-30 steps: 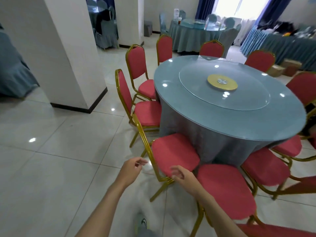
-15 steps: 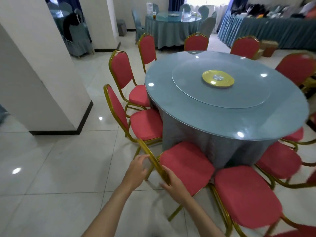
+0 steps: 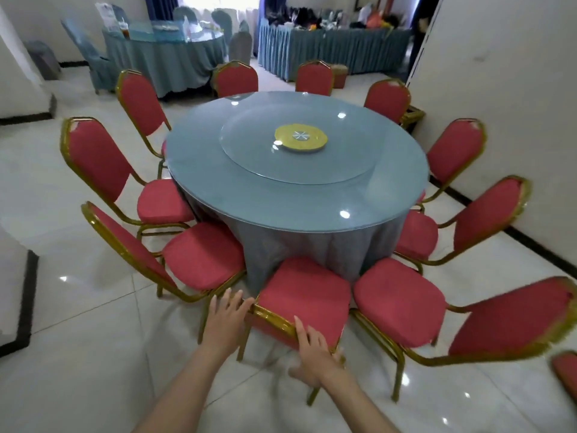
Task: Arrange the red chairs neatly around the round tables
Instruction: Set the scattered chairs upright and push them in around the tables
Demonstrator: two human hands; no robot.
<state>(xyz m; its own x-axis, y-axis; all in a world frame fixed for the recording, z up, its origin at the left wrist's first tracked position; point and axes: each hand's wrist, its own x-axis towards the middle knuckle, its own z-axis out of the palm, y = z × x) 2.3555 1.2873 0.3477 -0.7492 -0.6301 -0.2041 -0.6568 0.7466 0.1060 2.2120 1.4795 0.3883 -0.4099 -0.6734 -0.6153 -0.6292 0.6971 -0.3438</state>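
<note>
The near chair (image 3: 306, 298) is seen from behind, its seat front set against the cloth of the round table (image 3: 281, 201), between a left neighbour (image 3: 203, 254) and a right neighbour (image 3: 399, 301). The left hand (image 3: 228, 321) is held flat against the left corner of the chair's gold back rail (image 3: 274, 319), fingers straight and slightly apart. The right hand (image 3: 315, 346) is laid over the rail further right. Whether its fingers are curled round it cannot be told through the blur.
</note>
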